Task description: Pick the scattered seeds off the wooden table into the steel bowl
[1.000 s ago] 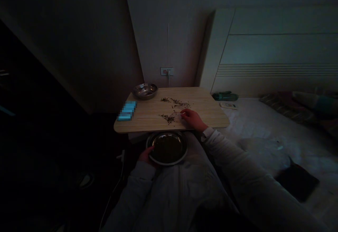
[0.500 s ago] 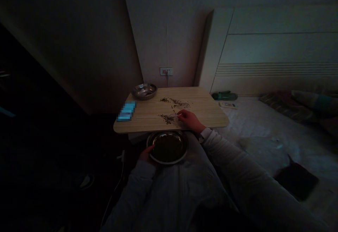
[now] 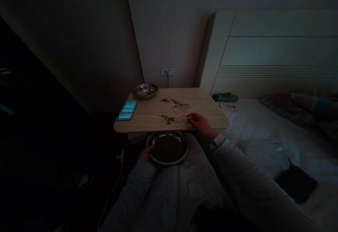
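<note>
My left hand (image 3: 146,153) is closed on the left rim of a round metal bowl (image 3: 169,162), held at my lap just under the table's front edge. Small dark grains fill its bottom. Over the front right part of the wooden table (image 3: 142,122), my right hand (image 3: 198,123) has its fingers pinched together on a thin, pale, see-through piece (image 3: 181,118), whose kind I cannot make out. To the left of that piece lies a loose patch of dark grains (image 3: 168,119). Another scatter of grains (image 3: 180,103) spreads farther back.
A second metal bowl (image 3: 145,91) stands at the table's back left corner, with a blurred-out bright phone-like screen (image 3: 127,110) in front. Right of the table, a bed (image 3: 248,119) carries a green bottle (image 3: 225,97), a pale remote (image 3: 228,107) and a dark flat object (image 3: 297,182).
My right hand has moved right, away from the near patch of grains, with the pale piece between its fingers. My left hand and the bowl have stayed in place.
</note>
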`<action>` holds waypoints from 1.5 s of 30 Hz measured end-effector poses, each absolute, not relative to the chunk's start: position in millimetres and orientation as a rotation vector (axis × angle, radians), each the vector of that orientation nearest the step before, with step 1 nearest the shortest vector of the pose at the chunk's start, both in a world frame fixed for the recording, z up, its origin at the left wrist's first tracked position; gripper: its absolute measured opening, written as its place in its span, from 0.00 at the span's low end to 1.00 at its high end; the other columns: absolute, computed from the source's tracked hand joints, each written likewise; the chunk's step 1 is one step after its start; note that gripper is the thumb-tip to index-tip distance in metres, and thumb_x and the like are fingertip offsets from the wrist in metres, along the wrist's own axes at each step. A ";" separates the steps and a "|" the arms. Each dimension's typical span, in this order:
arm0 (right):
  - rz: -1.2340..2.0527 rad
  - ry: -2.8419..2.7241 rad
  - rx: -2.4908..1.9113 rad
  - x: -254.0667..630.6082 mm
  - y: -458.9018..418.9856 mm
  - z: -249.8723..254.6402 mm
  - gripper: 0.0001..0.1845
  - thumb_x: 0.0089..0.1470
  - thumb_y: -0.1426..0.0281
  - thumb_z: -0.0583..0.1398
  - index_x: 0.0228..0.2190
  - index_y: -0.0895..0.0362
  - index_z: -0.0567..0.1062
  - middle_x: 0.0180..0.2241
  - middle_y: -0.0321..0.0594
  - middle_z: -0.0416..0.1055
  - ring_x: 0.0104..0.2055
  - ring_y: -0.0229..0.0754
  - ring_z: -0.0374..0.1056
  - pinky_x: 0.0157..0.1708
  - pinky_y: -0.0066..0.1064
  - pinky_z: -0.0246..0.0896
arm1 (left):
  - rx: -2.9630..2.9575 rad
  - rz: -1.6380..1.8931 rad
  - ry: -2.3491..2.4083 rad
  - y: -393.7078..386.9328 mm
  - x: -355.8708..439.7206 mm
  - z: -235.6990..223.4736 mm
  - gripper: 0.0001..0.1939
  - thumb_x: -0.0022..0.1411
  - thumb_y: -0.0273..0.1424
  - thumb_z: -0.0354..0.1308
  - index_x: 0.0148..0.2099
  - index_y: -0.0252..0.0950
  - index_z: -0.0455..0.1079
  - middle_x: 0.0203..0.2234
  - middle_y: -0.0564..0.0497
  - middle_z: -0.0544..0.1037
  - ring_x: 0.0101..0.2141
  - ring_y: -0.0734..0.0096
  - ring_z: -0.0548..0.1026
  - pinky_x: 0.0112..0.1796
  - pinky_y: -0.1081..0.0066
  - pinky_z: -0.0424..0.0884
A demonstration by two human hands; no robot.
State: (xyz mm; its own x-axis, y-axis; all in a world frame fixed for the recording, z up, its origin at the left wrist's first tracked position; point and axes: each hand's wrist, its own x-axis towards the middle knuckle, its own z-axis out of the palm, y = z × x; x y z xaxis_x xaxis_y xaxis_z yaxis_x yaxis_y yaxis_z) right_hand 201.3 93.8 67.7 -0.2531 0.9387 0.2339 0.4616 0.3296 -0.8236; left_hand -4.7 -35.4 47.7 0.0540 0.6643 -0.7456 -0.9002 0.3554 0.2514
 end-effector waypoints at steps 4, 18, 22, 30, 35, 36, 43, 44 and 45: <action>0.798 -1.811 -1.285 211.4 82.8 60.2 0.10 0.47 0.67 0.55 0.32 0.57 0.72 0.22 0.35 0.71 0.24 0.36 0.65 0.27 0.28 0.58 | -0.300 1.227 0.968 -34.7 -2.4 45.5 0.28 0.56 0.24 0.47 0.59 0.22 0.54 0.25 0.40 0.80 0.32 0.55 0.78 0.44 0.56 0.69; 0.733 -1.844 -1.282 184.7 71.6 63.6 0.09 0.48 0.69 0.55 0.33 0.57 0.72 0.23 0.36 0.71 0.26 0.36 0.66 0.27 0.27 0.58 | -0.350 1.224 0.934 -34.2 -6.2 41.6 0.29 0.55 0.23 0.47 0.60 0.23 0.53 0.26 0.41 0.80 0.35 0.54 0.77 0.44 0.54 0.69; 0.735 -1.868 -1.298 179.8 70.3 66.6 0.09 0.48 0.70 0.55 0.33 0.58 0.72 0.23 0.36 0.71 0.26 0.36 0.66 0.27 0.27 0.57 | -0.325 1.236 0.952 -33.6 -6.8 38.9 0.29 0.56 0.23 0.46 0.60 0.21 0.51 0.23 0.41 0.80 0.35 0.54 0.77 0.44 0.54 0.69; 0.678 -1.879 -1.344 172.1 71.7 65.9 0.08 0.49 0.70 0.56 0.33 0.57 0.72 0.24 0.36 0.71 0.26 0.37 0.66 0.27 0.27 0.56 | -0.319 1.226 0.984 -35.3 -10.0 43.2 0.28 0.57 0.24 0.46 0.60 0.21 0.51 0.21 0.42 0.79 0.29 0.55 0.78 0.41 0.55 0.71; 0.690 -1.877 -1.348 172.4 71.6 65.4 0.08 0.49 0.71 0.56 0.33 0.58 0.72 0.23 0.36 0.71 0.26 0.36 0.65 0.27 0.27 0.56 | -0.309 1.221 1.011 -34.6 -10.5 41.7 0.29 0.57 0.23 0.47 0.61 0.23 0.51 0.23 0.42 0.80 0.28 0.57 0.78 0.39 0.57 0.72; 0.685 -1.875 -1.356 172.9 71.7 65.0 0.08 0.49 0.71 0.56 0.33 0.58 0.72 0.22 0.36 0.70 0.25 0.36 0.65 0.27 0.27 0.55 | -0.296 1.218 1.025 -34.4 -10.4 41.4 0.28 0.57 0.24 0.46 0.61 0.22 0.51 0.22 0.42 0.80 0.28 0.57 0.78 0.39 0.57 0.72; 0.632 -1.851 -1.394 176.9 76.6 63.4 0.08 0.48 0.71 0.56 0.32 0.58 0.72 0.21 0.34 0.70 0.24 0.35 0.64 0.26 0.26 0.54 | -0.297 1.211 1.045 -35.9 -8.7 52.6 0.27 0.58 0.25 0.45 0.60 0.21 0.53 0.18 0.43 0.79 0.30 0.56 0.78 0.40 0.58 0.72; 0.635 -1.851 -1.396 176.6 77.4 63.7 0.08 0.48 0.71 0.56 0.32 0.58 0.72 0.21 0.35 0.70 0.24 0.35 0.64 0.26 0.26 0.54 | -0.304 1.210 1.037 -36.3 -8.9 53.8 0.28 0.58 0.25 0.45 0.60 0.22 0.52 0.20 0.43 0.79 0.31 0.56 0.78 0.40 0.57 0.71; 0.641 -1.852 -1.395 176.0 78.2 64.3 0.08 0.48 0.71 0.56 0.32 0.58 0.72 0.21 0.35 0.70 0.24 0.35 0.64 0.26 0.26 0.54 | -0.314 1.206 1.025 -36.5 -9.3 54.3 0.28 0.58 0.25 0.45 0.61 0.23 0.51 0.22 0.42 0.80 0.32 0.56 0.78 0.41 0.57 0.71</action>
